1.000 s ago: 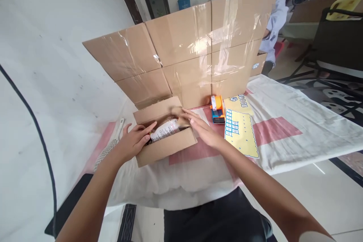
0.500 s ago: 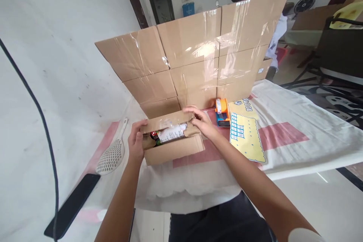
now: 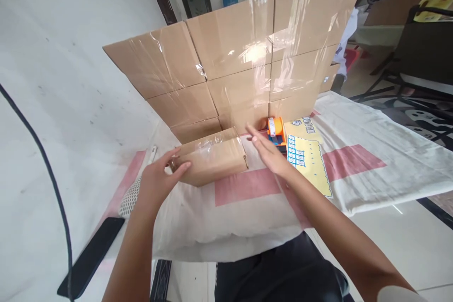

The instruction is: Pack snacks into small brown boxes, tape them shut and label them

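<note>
A small cardboard box [image 3: 215, 156] with clear tape along it sits on the cloth in front of me, its closed faces toward me. My left hand [image 3: 161, 174] grips its left end, thumb on the near side and fingers around the back corner. Off the box's right end, my right hand [image 3: 267, 151] is open with fingers stretched out, holding nothing. Just beyond that hand stands an orange and blue tape dispenser [image 3: 277, 127], partly hidden by it. The box's opening and its contents are out of sight.
A tall taped cardboard panel [image 3: 240, 56] stands behind the box. To the right lies a yellow printed sheet [image 3: 309, 165]. At left are a white slotted skimmer [image 3: 130, 198], a black phone-like slab [image 3: 92, 255] and a hanging cable [image 3: 53, 179]. A person [image 3: 348, 33] is behind the panel.
The box has been turned over, so its open side with the packets inside no longer shows. My right hand has let go and moved right; the left hand still holds the left end.
</note>
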Demonstrator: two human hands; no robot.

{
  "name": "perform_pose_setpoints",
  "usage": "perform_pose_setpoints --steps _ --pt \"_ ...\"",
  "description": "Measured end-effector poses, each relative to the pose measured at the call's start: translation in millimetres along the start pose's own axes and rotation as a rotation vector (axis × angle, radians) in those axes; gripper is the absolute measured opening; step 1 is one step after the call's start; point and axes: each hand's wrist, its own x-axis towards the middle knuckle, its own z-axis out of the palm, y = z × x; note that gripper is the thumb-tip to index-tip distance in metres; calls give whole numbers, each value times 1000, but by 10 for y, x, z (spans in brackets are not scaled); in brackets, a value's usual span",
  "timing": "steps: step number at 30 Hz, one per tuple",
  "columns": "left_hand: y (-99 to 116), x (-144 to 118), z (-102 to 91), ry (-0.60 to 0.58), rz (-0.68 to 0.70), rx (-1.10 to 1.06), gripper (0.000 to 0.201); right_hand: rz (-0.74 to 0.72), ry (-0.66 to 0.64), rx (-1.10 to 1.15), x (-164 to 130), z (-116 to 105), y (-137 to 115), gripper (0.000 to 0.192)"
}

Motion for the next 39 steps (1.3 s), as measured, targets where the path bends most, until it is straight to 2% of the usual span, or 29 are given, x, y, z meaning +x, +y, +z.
perform_pose_setpoints --steps 1,3,4,6,8,10,12,14,16,20,22,23,25,27,30,34,37,39 --pt "10 122 53 23 -92 -53 66 32 130 -72 -20 -123 64 64" --pt "17 325 178 -23 -207 -214 73 137 383 -281 -1 -407 226 67" --pt "19 390 237 -58 -234 -286 70 217 450 -361 38 -542 317 69" --pt "48 431 329 -38 -209 -316 52 368 441 -401 153 -733 495 64" --pt "137 362 378 88 -54 -203 32 422 351 -350 266 -780 639 46" --pt "288 229 405 131 132 -73 33 367 308 -310 334 -701 723 29" --pt "468 101 435 64 236 25 42 290 302 -270 345 -568 732 29" --pt "638 33 477 42 251 134 45 199 291 -209 307 -450 665 35" --pt "784 33 521 68 254 240 46 108 298 -160 230 -380 532 37" --pt "1106 14 610 193 273 298 38 -142 364 -104 -48 -325 163 32" --pt "1331 -99 695 256 277 182 37 -263 393 -141 -235 -299 -7 30" --pt "1448 -176 754 235 291 64 35 -316 397 -182 -326 -285 -74 29" --pt "1657 -339 889 123 306 -257 26 -428 387 -285 -471 -265 -155 26" --pt "1798 -471 1007 39 253 -562 19 -508 370 -392 -540 -267 -167 26" --pt "1887 -582 1086 12 81 -851 23 -516 430 -501 -511 -313 -93 27" --pt "1911 -650 1101 -198 -155 -1128 30 -462 517 -529 -419 -366 22 30" --pt "1910 -673 1136 -267 -302 -1226 34 -435 533 -543 -419 -360 58 32" --pt "1908 -682 1178 -268 -333 -1222 36 -404 536 -527 -440 -351 57 34"
